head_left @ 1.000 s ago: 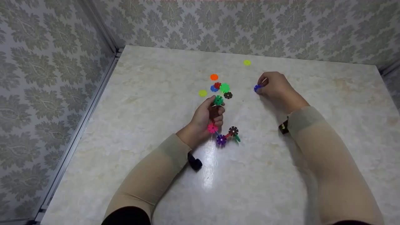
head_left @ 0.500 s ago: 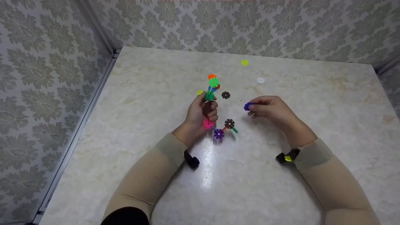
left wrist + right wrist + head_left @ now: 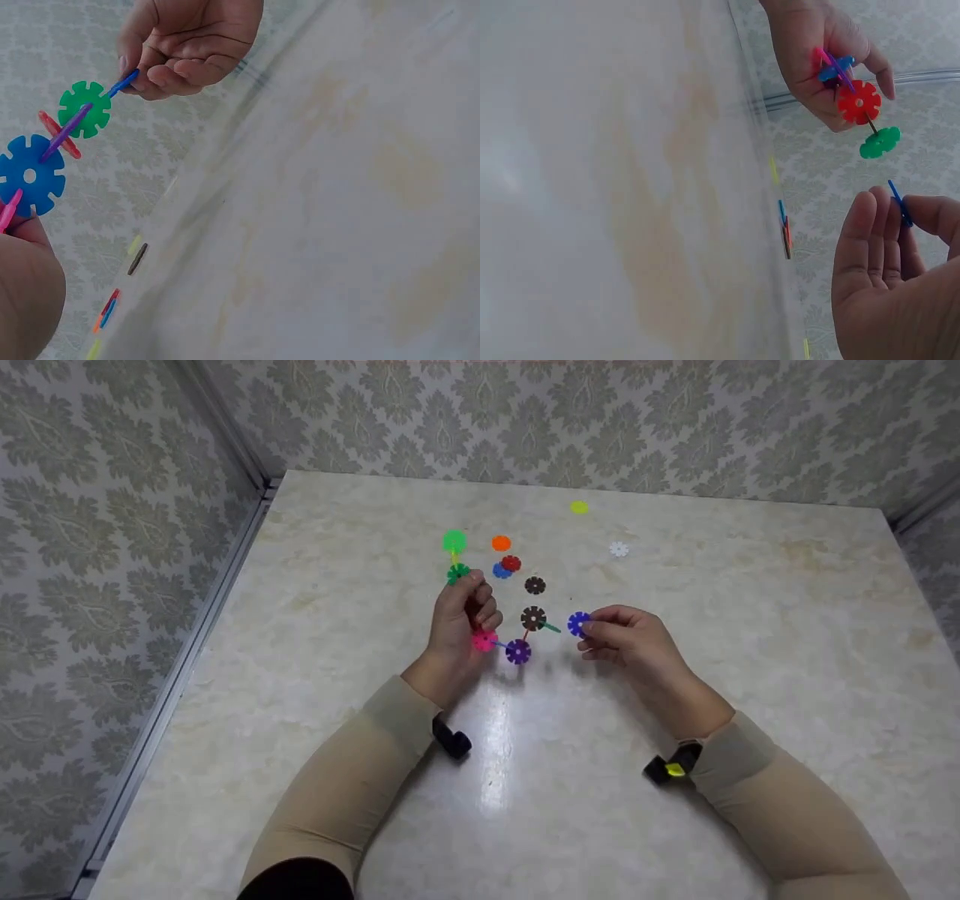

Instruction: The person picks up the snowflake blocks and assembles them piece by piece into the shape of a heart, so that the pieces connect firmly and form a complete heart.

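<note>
My left hand (image 3: 459, 611) grips a chain of interlocked notched plastic discs. Its far end shows a light green disc (image 3: 454, 541) joined to a green one. Toward the right the chain runs through a pink disc (image 3: 484, 640), a purple disc (image 3: 517, 652) and a brown disc (image 3: 533, 618), ending in a green disc (image 3: 552, 627) seen edge-on. My right hand (image 3: 637, 641) pinches a blue disc (image 3: 577, 624) between thumb and fingers. In the right wrist view a gap separates this blue disc (image 3: 900, 202) from the end green disc (image 3: 880, 142). Curled fingers hide the chain's middle.
Loose discs lie on the marbled table (image 3: 637, 825): orange (image 3: 501, 543), red (image 3: 511, 563) overlapping light blue (image 3: 502, 571), brown (image 3: 535, 585), white (image 3: 619, 549) and yellow (image 3: 579, 508). Patterned walls (image 3: 525, 427) border the table's back and left.
My right hand has come nearer and leftward with the blue disc, uncovering the white disc. My left hand has shifted left, swinging the light green end left and raising the chain's right end.
</note>
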### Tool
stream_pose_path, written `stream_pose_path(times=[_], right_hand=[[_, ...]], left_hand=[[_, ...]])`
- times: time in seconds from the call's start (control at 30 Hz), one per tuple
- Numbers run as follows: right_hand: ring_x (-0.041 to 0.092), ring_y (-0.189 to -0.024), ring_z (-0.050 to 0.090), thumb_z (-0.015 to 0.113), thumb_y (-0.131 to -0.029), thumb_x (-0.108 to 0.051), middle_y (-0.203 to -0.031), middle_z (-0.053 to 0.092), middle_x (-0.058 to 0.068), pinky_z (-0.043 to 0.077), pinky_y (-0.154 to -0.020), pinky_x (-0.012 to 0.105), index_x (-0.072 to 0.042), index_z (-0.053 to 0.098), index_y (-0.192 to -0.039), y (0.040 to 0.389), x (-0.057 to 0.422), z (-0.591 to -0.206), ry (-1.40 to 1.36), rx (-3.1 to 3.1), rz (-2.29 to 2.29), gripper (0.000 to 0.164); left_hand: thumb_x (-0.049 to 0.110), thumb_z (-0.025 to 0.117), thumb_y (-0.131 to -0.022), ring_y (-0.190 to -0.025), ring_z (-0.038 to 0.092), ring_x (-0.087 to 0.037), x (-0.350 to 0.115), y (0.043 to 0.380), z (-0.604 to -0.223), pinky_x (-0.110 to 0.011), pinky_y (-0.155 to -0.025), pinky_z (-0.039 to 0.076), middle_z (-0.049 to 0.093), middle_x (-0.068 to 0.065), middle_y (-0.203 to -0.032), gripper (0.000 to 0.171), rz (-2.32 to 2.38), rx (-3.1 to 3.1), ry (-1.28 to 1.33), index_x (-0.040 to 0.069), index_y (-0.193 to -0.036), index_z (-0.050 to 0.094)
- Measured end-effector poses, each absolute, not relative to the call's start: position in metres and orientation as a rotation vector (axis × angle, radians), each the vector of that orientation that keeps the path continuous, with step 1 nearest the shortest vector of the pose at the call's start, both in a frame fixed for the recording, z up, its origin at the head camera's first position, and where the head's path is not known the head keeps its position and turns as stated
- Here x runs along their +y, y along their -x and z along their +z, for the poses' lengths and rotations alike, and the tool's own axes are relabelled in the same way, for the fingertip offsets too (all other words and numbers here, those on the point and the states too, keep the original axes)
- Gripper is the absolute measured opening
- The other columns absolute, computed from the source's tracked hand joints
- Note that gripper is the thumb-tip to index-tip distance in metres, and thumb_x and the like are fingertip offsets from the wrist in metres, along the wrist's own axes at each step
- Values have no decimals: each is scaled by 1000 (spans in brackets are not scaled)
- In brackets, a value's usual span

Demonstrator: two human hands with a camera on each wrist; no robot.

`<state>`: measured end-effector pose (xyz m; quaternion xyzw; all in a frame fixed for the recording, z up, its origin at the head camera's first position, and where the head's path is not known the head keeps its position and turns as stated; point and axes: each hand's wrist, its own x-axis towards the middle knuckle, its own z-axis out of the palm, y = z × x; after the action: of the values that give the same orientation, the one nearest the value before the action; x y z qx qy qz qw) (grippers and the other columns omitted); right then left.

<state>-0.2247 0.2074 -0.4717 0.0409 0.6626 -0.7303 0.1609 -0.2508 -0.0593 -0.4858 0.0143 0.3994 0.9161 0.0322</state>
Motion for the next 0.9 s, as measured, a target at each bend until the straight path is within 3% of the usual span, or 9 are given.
stream_pose_path(times=[0.3, 0.7, 0.9], right_hand=[[15, -85, 82, 74, -108, -6, -95, 83, 3, 72, -83, 32, -4, 73, -112, 217, 201, -473, -111, 1844, -2086, 5], [16, -90, 84, 74, -108, -5, -98, 84, 1, 72, -86, 33, -11, 73, -112, 217, 200, -474, -111, 1824, -2084, 7], [16, -89, 84, 74, -108, -6, -98, 84, 0, 72, -85, 34, -11, 74, -110, 218, 199, -476, -131, 1815, -2110, 6]], left_hand=[[6, 61, -107, -54, 33, -5, -58, 251, -485, -19, -52, 30, 38, 8, -64, 25, 2842, 1253, -38, 17, -89, 49], [-1, 65, -106, -60, 34, -8, -55, 245, -482, -21, -56, 32, 41, 6, -68, 22, 2768, 1322, -67, 18, -100, 55], [-4, 76, -101, -75, 49, -13, -52, 243, -484, -23, -68, 49, 53, 4, -84, 30, 2658, 1482, -40, 16, -114, 57]])
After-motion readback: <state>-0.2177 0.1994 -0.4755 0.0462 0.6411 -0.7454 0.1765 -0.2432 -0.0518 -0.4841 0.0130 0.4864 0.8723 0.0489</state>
